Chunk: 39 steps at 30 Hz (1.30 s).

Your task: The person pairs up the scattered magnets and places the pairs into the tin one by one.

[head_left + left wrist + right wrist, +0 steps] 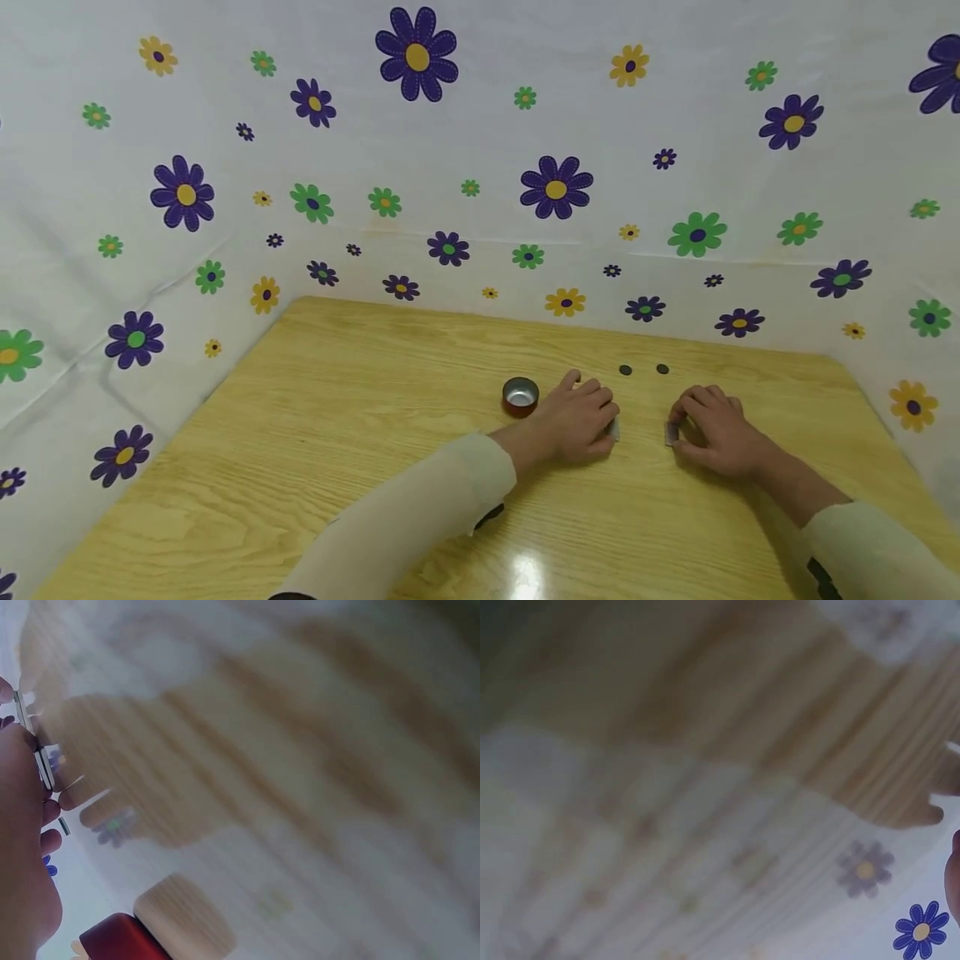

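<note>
My left hand [573,421] is on the right half of the wooden table and pinches a small flat pale-grey piece [614,427]. In the left wrist view that piece is seen edge-on, thin and straight-edged, by the fingers [19,761]. Facing it across a short gap, my right hand [716,429] holds a similar small grey piece [671,433] between thumb and curled fingers. Only a sliver of the right hand [952,881] shows in its wrist view. Beyond the hands lie two small dark discs, a left one [626,370] and a right one [662,368], apart from each other.
A small round bowl [521,397], red outside and metallic inside, stands just left of my left hand. Its red side [124,937] shows in the left wrist view. A white flower-patterned cloth [480,150] rises behind the glossy wooden table [360,400] and along its sides.
</note>
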Tool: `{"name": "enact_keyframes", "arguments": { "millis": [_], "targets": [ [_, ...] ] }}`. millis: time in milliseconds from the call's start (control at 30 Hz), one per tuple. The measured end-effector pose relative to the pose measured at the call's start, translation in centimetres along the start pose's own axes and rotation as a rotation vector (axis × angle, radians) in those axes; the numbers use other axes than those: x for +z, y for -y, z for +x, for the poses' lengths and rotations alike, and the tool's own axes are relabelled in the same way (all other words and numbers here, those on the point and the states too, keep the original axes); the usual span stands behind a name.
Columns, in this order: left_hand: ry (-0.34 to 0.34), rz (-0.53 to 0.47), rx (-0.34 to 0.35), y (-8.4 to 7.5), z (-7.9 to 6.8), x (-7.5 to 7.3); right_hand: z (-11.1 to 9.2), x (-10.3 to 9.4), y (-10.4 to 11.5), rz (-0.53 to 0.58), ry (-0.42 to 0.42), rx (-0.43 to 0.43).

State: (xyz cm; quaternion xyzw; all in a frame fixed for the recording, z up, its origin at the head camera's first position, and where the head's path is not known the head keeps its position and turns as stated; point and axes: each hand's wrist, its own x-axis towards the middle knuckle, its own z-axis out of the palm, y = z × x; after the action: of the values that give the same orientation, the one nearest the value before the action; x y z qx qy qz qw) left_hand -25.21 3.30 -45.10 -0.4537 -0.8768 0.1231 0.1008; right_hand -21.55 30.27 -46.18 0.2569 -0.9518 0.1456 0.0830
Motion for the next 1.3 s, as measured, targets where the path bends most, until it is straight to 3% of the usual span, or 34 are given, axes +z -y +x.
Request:
{"name": "enact_keyframes", "arguments": {
  "millis": [200, 467, 900, 1300],
  "targets": [
    [-0.012, 0.014, 0.004, -0.1, 0.3, 0.0, 0.2, -0.2, 0.1, -0.004, -0.014, -0.017],
    [0.035, 0.024, 0.008, 0.1, 0.2, -0.1, 0.2, 0.0, 0.2, 0.013, 0.003, -0.006],
    [0.007, 0.034, 0.028, 0.9, -0.4, 0.3, 0.1, 0.2, 0.3, -0.126, -0.069, -0.163],
    [0.006, 0.048, 0.000, 0.9, -0.4, 0.6, 0.9, 0.6, 0.8, -0.122, -0.058, -0.157]
  ]
}}
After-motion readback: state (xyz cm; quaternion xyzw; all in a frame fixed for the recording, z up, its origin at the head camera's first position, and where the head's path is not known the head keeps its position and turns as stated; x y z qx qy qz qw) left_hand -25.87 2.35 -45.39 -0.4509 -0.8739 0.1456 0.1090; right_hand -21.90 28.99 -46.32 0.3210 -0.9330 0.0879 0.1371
